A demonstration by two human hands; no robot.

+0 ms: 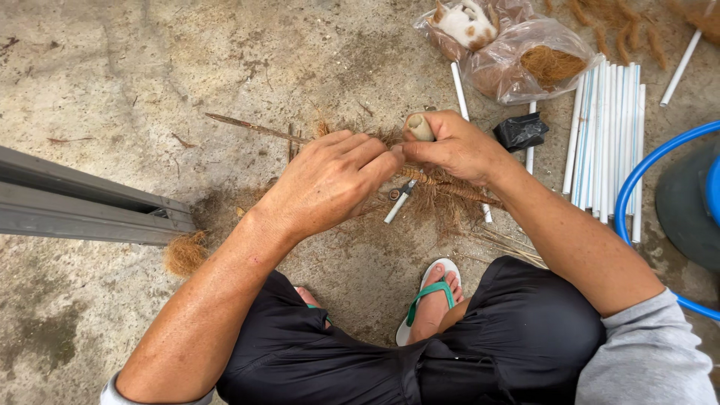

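Note:
My right hand (457,146) grips a short pale tube or stick end (420,127) together with a twisted cord of brown coconut fibre (450,187) that runs down to the right. My left hand (330,180) is closed on the fibre right beside it, fingertips touching those of the right hand. Loose brown fibre (442,214) lies on the concrete under both hands. A thin brown stick (251,127) juts out to the left from behind my left hand.
White plastic tubes (604,135) lie in a row at right, next to a black bag (521,131) and clear bags of fibre (540,67). A cat (465,22) lies at top. A grey metal rail (82,202) is at left, a blue hose (645,172) at right.

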